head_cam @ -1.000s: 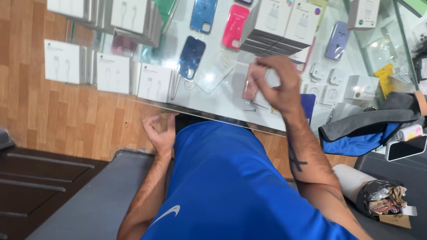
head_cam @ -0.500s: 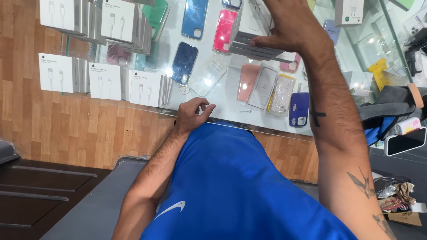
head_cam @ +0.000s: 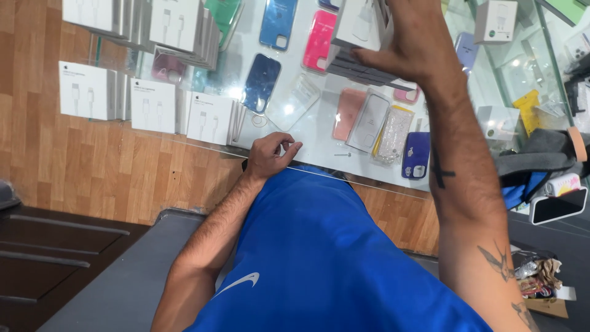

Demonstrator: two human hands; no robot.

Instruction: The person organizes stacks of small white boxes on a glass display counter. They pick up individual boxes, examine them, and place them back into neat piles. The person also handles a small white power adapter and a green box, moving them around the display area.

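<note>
Since a second ago your right hand (head_cam: 409, 46) has risen to the stack of white boxes (head_cam: 362, 43), fingers clasped round it; left hand (head_cam: 269, 157) rests loosely curled on the counter (head_cam: 313, 144) edge; phone cases (head_cam: 369, 123) crowd beneath, cable boxes (head_cam: 153, 104) hem the left.
</note>
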